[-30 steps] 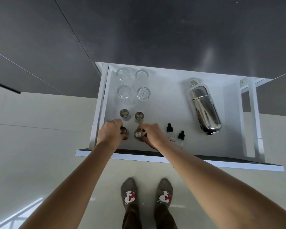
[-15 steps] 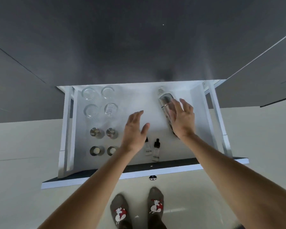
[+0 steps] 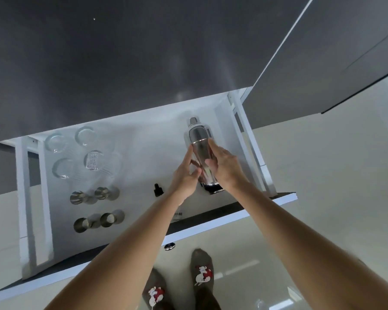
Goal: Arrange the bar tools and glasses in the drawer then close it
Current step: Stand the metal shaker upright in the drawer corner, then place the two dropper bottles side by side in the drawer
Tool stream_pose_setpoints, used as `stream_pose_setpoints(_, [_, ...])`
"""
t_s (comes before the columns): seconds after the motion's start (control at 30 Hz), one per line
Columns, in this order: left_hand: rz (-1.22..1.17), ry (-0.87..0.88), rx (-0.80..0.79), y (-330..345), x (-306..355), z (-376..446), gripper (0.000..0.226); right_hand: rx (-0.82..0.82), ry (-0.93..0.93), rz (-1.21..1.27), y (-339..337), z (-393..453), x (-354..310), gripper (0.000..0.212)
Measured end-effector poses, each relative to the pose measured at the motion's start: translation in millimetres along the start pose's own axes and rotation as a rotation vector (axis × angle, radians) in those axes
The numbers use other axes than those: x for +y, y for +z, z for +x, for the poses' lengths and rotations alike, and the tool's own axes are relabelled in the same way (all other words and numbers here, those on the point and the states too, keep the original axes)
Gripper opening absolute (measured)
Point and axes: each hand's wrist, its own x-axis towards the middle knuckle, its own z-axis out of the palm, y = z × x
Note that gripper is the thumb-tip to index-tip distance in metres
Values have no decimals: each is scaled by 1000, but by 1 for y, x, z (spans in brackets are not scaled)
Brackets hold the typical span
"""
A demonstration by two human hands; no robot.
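Observation:
A steel cocktail shaker (image 3: pixel 199 139) lies in the right part of the open white drawer (image 3: pixel 33 224), cap toward the back. My left hand (image 3: pixel 185 175) grips its left side and my right hand (image 3: pixel 224 166) its right side. Several clear glasses (image 3: pixel 85 136) stand at the drawer's back left. In front of them stand several small steel jigger cups (image 3: pixel 103 193) in two rows. A black-capped dropper bottle (image 3: pixel 157 190) stands beside my left wrist; a second bottle is mostly hidden under my left forearm.
The dark countertop (image 3: pixel 121 63) overhangs the back of the drawer. The drawer's dark front panel with a small knob (image 3: pixel 169 246) sticks out toward my socked feet (image 3: pixel 201 272) on the pale floor. A white drawer rail (image 3: pixel 251 148) runs along the right side.
Both hands left the front jigger cups and moved right to the shaker, closing on its two sides. The view swung so the drawer now sits lower and to the left.

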Motion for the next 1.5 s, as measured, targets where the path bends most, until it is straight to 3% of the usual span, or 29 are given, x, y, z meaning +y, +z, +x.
stream_pose_setpoints(0.17, [-44,16,-62,26,-1,-10,78,28,30,-135,-6,-22,9,64])
stream_pose_setpoints(0.3, [-76,-2,-160,41,-1,-12,80,6,102,-194,-8,-33,15,82])
stream_pose_setpoints(0.6, [-86,-38,-339,35,4,-10,75,49,156,-244,-15,-37,10,71])
stream_pose_setpoints(0.67, [21,22,-198,28,4,-13,64,175,48,-246,-13,-41,4,58])
stream_pose_setpoints(0.73, [101,81,107,14,-4,-17,50,240,-48,-224,-7,-43,-6,48])
stream_pose_setpoints(0.83, [234,12,473,-19,-26,-26,40,48,-16,-130,15,-39,-25,22])
stream_pose_setpoints(0.9, [391,-160,470,-39,-41,-33,47,-155,124,-88,36,-32,-39,16])
stream_pose_setpoints(1.0, [484,-339,330,-50,-56,-39,56,-334,300,-68,67,-20,-52,36])
stream_pose_setpoints(1.17, [539,-425,210,-56,-67,-35,53,-345,428,5,98,-2,-61,47])
stream_pose_setpoints(1.3, [467,-366,244,-69,-68,-35,32,-334,405,-15,99,2,-68,41])
stream_pose_setpoints(1.5, [320,-29,533,-103,-53,-22,22,-16,130,218,82,24,-97,22])
